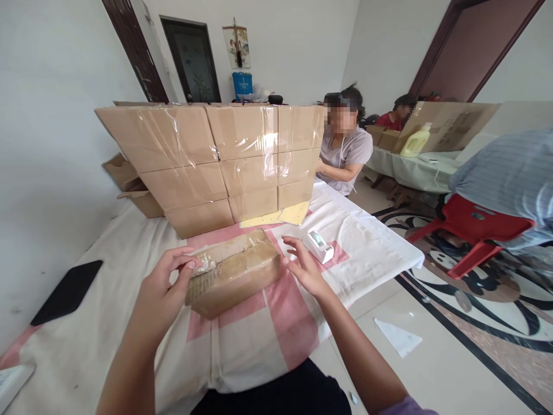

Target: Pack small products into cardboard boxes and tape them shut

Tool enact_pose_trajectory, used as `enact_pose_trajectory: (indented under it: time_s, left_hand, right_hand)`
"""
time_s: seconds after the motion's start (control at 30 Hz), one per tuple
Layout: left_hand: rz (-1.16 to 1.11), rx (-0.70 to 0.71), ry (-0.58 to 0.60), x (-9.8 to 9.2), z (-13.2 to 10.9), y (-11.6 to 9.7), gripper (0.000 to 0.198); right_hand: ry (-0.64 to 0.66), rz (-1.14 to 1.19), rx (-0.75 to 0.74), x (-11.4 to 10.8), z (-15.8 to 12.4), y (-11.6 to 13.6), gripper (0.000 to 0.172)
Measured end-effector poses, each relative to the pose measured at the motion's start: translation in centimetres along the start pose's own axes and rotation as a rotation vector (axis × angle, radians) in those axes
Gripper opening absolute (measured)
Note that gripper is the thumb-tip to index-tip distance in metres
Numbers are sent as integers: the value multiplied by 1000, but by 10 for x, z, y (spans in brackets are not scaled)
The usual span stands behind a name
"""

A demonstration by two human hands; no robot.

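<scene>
A small cardboard box [237,282] lies on the table right in front of me, its top seam covered by clear tape. At the box's left end, my left hand [166,282] has its thumb and fingers pinched on a crumpled piece of clear packing tape [206,262]. Beside the right end, my right hand [305,268] is open, fingers apart and holding nothing; whether a fingertip touches the cardboard I cannot tell. Just beyond that hand stands a white tape dispenser [318,248].
A taped stack of cardboard boxes [248,167] rises behind, with yellow sheets [296,213] at its foot. A black flat pad [67,293] lies left on the cloth-covered table [371,248]. A person [348,150] sits across; another sits on a red chair [475,222].
</scene>
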State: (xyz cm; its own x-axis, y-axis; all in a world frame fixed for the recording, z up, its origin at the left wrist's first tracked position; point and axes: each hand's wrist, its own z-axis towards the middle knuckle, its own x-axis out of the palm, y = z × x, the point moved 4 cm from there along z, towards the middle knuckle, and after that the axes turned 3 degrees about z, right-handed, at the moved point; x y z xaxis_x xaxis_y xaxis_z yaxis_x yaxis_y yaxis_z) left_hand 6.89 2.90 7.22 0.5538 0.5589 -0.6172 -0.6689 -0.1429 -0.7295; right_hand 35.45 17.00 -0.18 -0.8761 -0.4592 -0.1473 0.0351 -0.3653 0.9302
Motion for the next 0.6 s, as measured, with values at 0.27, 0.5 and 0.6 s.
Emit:
enact_pose_trajectory:
  time_s: [0.27,0.5,0.6]
  left_hand:
    - [-28,-104,227,-2,15,14,49]
    - [-192,-262,-3,-9,21,10,47]
    - [-183,-279,50,-12,26,-3,44]
  right_hand:
    - [443,-52,17,21,36,-10,120]
    - [264,-24,-21,35,31,-50,119]
    - [243,-37,17,39,30,-61,122]
